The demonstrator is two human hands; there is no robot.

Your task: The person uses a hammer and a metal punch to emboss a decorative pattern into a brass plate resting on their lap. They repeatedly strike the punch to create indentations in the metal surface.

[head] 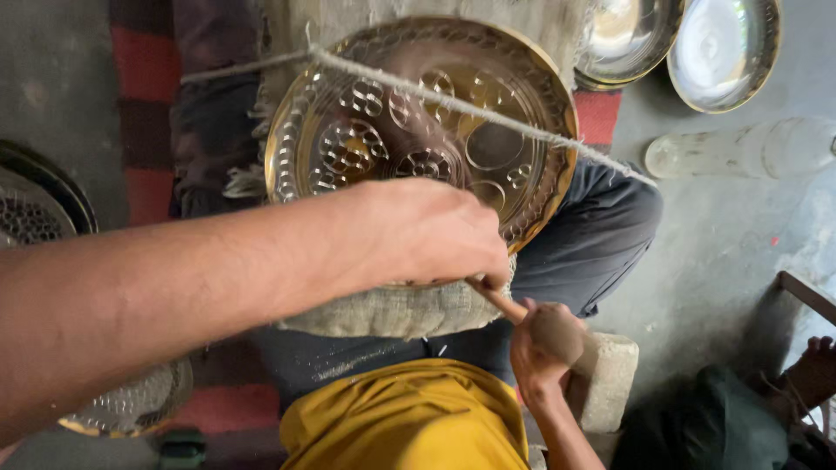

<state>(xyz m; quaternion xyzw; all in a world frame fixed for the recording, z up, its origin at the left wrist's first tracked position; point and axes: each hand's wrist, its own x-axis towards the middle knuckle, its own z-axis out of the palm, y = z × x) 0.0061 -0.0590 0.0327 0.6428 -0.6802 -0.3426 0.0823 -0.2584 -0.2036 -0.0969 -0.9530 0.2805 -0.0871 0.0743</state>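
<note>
Now, by parts, with the engraved brass plate [418, 130] as landmark:

Left fingers: curled down tight at the plate's near edge, tips hidden under the knuckles; they appear to pinch the upper end of a thin wooden tool [498, 300].
Left hand [418, 233]: back of the hand up, lying over the near rim of the plate, the forearm stretching away to the plate's left.
Right fingers: closed in a fist around a dark rounded piece at the tool's lower end, just below the plate.
Right hand [544, 344]: below and right of the plate, close beside a pale stone block [610, 379].
Wooden tool: slanted, its upper end under the left hand at the plate's rim, its lower end in the right fist.
Plate: round, shiny, stamped with circular patterns, tilted on a pad of burlap [392, 312] over the lap.
Cord [488, 113]: pale twine stretched taut across the plate's face.
Yellow cloth [405, 418]: below the plate.
Steel bowls [679, 43]: two, above and right of the plate.
Plastic bottle [740, 148]: on its side, right of the plate.
Perforated metal disc [131, 405]: lower left of the plate.
</note>
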